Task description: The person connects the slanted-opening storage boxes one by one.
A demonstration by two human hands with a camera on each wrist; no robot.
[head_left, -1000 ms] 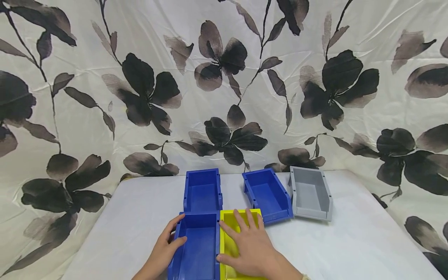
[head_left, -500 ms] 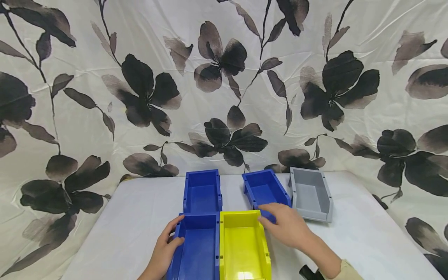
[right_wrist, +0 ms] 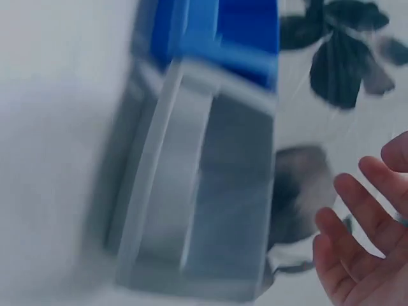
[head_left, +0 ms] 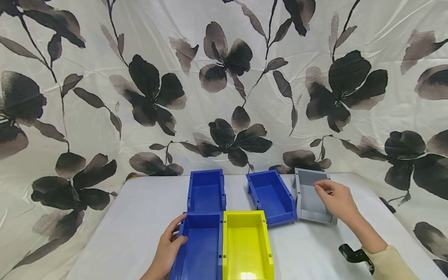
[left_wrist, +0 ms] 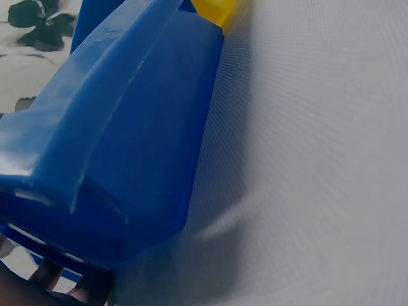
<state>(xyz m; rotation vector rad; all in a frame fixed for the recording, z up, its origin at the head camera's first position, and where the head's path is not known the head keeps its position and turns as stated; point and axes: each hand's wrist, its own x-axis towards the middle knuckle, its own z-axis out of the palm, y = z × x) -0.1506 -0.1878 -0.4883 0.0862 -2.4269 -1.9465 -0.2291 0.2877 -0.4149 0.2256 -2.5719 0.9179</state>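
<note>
In the head view my left hand [head_left: 166, 245] grips the left rim of the near blue bin [head_left: 201, 249], its thumb over the edge. The left wrist view shows this blue bin [left_wrist: 146, 127] from its outer side, with fingertips [left_wrist: 48, 274] at its end. Against its right side stands a yellow bin [head_left: 246, 241]. My right hand [head_left: 337, 198] hovers at the right side of the grey bin [head_left: 309, 200], fingers loosely bent and holding nothing. The right wrist view has that hand [right_wrist: 366, 236] apart from the grey bin [right_wrist: 223, 191].
A second blue bin [head_left: 207, 190] touches the far end of the near one. Another blue bin [head_left: 271, 196] stands angled beside the grey bin. A black device [head_left: 353, 254] is at my right wrist. Behind the white table [head_left: 140, 210] hangs a floral cloth [head_left: 224, 77].
My right hand has lifted off the yellow bin and travelled right, past the angled blue bin, to the grey bin. My left hand keeps its place on the near blue bin.
</note>
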